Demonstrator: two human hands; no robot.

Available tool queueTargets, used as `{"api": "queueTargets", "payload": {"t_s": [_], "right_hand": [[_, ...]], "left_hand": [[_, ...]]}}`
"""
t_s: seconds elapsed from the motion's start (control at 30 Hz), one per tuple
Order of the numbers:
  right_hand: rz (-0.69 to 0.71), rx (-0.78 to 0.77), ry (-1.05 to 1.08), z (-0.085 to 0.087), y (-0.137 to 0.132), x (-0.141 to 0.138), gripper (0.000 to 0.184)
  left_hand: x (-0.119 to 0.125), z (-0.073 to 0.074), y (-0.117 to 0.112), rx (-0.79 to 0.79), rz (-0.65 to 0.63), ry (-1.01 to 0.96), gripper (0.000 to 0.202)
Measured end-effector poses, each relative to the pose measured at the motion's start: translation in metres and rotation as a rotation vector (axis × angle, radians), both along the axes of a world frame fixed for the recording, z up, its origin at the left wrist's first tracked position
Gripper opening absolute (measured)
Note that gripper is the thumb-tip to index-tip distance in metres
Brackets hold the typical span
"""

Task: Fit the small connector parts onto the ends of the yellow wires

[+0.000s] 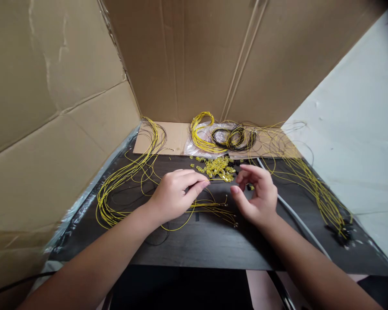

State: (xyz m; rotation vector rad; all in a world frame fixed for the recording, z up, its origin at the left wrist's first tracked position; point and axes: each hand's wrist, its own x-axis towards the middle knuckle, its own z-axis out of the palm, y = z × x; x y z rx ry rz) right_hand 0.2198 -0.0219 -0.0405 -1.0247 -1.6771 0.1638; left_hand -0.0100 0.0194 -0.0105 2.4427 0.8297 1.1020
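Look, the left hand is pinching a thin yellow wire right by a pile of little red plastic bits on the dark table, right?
Not quite. The little plastic bits are yellow, not red, as the head view shows. The rest holds: the left hand pinches a thin yellow wire by that pile on the dark table.

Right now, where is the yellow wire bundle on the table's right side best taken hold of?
Probably grip the yellow wire bundle near its lower end, where strands lie close together above the black tips. Come from above, pinching across the strands; farther up they fan out.
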Motion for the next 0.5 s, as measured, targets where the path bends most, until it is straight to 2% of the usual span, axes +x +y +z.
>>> {"api": "queueTargets", "payload": {"t_s": [0.07,0.17,0.3,0.4,0.5], "right_hand": [[0.054,-0.002,0.024,-0.0010,0.0011,0.0017,0.067],[0.086,0.009,-0.100,0.0021,0.0022,0.0029,0.071],[0.068,0.035,-0.290,0.0056,0.0036,0.0024,0.048],[0.058,0.075,-0.325,0.0036,0.0049,0.0017,0.024],[0.044,0.090,-0.332,0.0013,0.0054,0.0007,0.013]], "left_hand": [[-0.0006,-0.0001,0.0004,0.001,0.002,-0.002,0.015],[-0.0017,-0.0006,0.0007,-0.002,0.008,0.000,0.014],[-0.0025,-0.0010,0.0007,0.011,0.003,0.028,0.014],[-0.0026,-0.0014,0.0006,0.024,0.003,0.051,0.015],[-0.0034,-0.0019,0.0008,0.037,0.010,0.071,0.016]]}}
